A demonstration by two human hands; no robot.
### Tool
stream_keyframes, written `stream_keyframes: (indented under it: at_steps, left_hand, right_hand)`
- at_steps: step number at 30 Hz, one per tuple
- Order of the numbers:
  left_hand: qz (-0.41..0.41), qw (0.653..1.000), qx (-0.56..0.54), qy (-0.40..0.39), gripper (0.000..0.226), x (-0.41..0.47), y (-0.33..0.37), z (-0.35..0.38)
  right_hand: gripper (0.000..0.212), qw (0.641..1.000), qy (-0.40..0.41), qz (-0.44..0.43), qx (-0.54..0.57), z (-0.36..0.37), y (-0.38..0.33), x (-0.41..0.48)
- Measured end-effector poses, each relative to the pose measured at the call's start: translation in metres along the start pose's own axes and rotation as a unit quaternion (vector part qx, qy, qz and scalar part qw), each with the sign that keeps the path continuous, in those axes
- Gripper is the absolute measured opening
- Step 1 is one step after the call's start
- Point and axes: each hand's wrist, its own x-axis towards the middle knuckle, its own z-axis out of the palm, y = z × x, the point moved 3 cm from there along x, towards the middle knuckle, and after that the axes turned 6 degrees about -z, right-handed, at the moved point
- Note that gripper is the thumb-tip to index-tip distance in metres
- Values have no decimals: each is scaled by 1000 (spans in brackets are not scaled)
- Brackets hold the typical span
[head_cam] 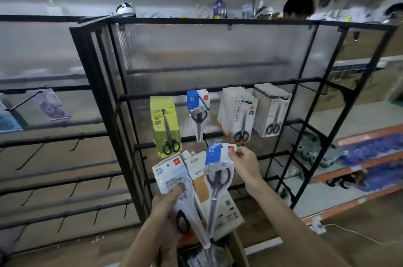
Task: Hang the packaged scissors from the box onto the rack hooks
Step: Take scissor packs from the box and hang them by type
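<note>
The right hand (244, 162) pinches the top corner of a blue pack (219, 154) of scissors, thumb and fingertips on the card close to its hang hole. It holds the pack up just below the hung blue pack (197, 109) and slightly right of it, not yet on any hook. The left hand (168, 207), lower and to the left, is curled round a fan of more packs (172, 177). The blue pack's tail seems tucked among them.

From where I stand, that tail is the worry. If the right hand lifts while the tail is caught in the fan, it could drag a neighbour loose into the box (237, 249) far below. The pinch also sits so near the hole that a finger may cover it as the hook (205, 103) comes through. A miss would bend the card or knock the hung blue pack off.

On the rack (305, 83), green packs (164, 122) hang left of the hung blue pack, white packs (239, 118) right of it, and grey packs (271, 109) further right. Only the hung blue pack itself lies in the way.
</note>
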Motion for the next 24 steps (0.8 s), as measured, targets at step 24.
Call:
stream_keyframes:
  at_steps: [24]
  left_hand:
    - [18, 998, 10, 60, 15, 65, 4, 66]
  right_hand:
    - [15, 984, -116, -119, 69, 47, -36, 167]
